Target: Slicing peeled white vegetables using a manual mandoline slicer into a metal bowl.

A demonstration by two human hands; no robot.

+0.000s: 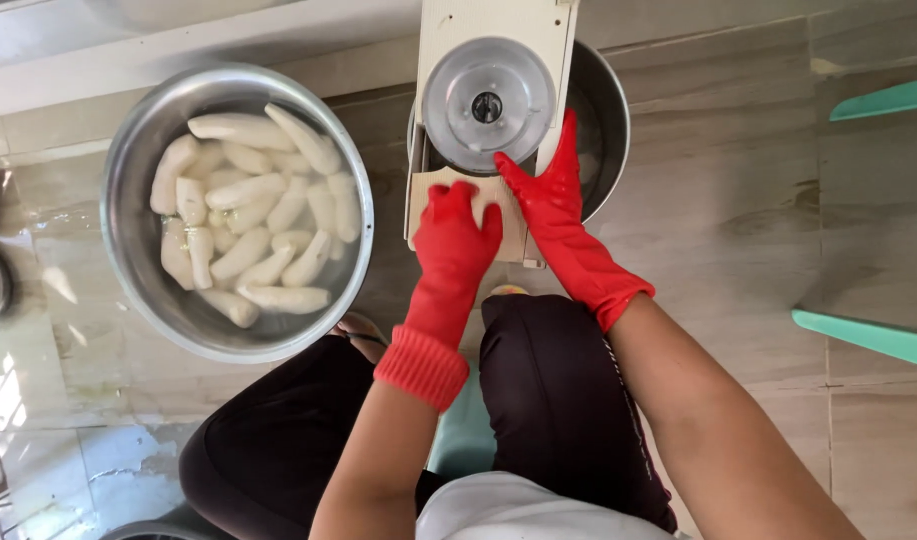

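Both my hands wear red rubber gloves. My left hand [457, 235] is curled over a pale peeled root piece [486, 212] on the wooden board of a slicer [491, 60], just below its round metal blade disc [489, 104]. My right hand [549, 185] rests flat on the board beside the disc, fingers pointing up along its right edge. A metal bowl [607, 110] sits under the slicer, mostly hidden by it.
A large steel basin [139, 170] at the left holds water and several peeled white roots [249, 215]. My knees in dark trousers are below the slicer. Turquoise stool parts [869, 335] stand at the right. The tiled floor is wet at the left.
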